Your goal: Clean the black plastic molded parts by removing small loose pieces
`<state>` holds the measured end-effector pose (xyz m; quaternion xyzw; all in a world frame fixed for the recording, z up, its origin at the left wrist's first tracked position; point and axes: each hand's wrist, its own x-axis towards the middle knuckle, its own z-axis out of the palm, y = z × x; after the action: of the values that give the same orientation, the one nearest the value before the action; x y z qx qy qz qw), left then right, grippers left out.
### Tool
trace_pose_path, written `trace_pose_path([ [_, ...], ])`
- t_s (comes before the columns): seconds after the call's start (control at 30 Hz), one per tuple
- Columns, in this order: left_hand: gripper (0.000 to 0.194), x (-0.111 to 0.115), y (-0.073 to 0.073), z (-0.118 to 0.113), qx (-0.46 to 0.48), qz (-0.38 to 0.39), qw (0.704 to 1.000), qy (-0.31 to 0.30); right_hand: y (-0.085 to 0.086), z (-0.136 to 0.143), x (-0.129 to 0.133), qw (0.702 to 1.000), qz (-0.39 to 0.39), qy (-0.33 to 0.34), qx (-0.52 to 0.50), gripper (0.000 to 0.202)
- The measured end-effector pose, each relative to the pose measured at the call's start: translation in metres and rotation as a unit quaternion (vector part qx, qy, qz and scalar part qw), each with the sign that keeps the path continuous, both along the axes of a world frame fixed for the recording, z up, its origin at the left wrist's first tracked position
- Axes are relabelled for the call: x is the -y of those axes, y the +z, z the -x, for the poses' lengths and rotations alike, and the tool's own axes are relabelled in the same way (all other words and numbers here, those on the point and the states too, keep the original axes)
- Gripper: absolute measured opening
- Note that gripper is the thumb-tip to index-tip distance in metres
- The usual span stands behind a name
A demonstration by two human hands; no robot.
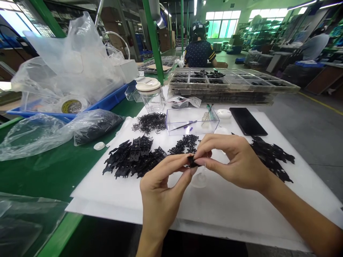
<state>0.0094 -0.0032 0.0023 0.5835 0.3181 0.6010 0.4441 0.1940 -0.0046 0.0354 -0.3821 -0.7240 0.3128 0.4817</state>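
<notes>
Between the fingertips of both hands is a small black plastic part point(192, 161), partly covered by the fingers. My left hand point(164, 185) pinches it from the left, while my right hand point(230, 160) grips its right side. Just below stands a small clear stand with a round base point(199, 180), partly behind the fingers. Beyond the hands lies a pile of tiny black pieces point(184, 143). To the left is a heap of flat black plastic parts point(134, 157), and another heap of black parts point(274, 157) lies right of my right wrist.
On the white board point(120, 203) are thin black pieces point(150, 122), a clear box point(193, 123) with tweezers, a lidded cup point(150, 94) and a black phone point(248, 121). Compartment trays point(230, 84) stand behind. A blue tray point(107, 98) with plastic bags is at left. A person point(199, 48) sits ahead.
</notes>
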Motion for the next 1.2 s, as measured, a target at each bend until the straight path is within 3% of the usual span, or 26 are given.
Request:
trace_pose_path([
  [0.3, 0.032, -0.0016, 0.0006, 0.0024, -0.019, -0.010, 1.000, -0.012, -0.0011, 0.0001, -0.0005, 0.999, 0.042, 0.011, -0.024, 0.003],
  [0.47, 0.027, 0.0021, 0.0022, 0.0008, 0.004, 0.000, 1.000, -0.001, -0.0013, -0.0018, -0.0019, 0.996, 0.084, -0.043, 0.004, 0.022],
  [0.53, 0.027, 0.0036, 0.0027, 0.0003, 0.006, 0.005, 1.000, -0.010, -0.0012, -0.0040, -0.0033, 0.990, 0.142, -0.004, 0.001, 0.015],
  [0.63, 0.024, 0.0044, 0.0045, -0.0001, 0.012, 0.018, 0.999, -0.024, -0.0014, -0.0057, -0.0037, 0.974, 0.216, 0.063, -0.017, 0.025],
  [0.87, 0.013, 0.0011, 0.0074, -0.0001, 0.004, 0.084, 0.996, -0.001, -0.0061, -0.0021, -0.0013, 0.993, 0.115, -0.020, 0.007, 0.021],
  [1.0, 0.010, 0.0013, 0.0067, 0.0002, 0.014, 0.121, 0.992, 0.017, -0.0059, -0.0016, -0.0003, 0.996, 0.087, -0.027, 0.011, 0.017],
  [1.2, 0.010, -0.0016, 0.0042, 0.0042, 0.004, 0.115, 0.993, 0.011, -0.0023, -0.0012, 0.0014, 0.997, 0.062, -0.026, 0.045, 0.011],
])
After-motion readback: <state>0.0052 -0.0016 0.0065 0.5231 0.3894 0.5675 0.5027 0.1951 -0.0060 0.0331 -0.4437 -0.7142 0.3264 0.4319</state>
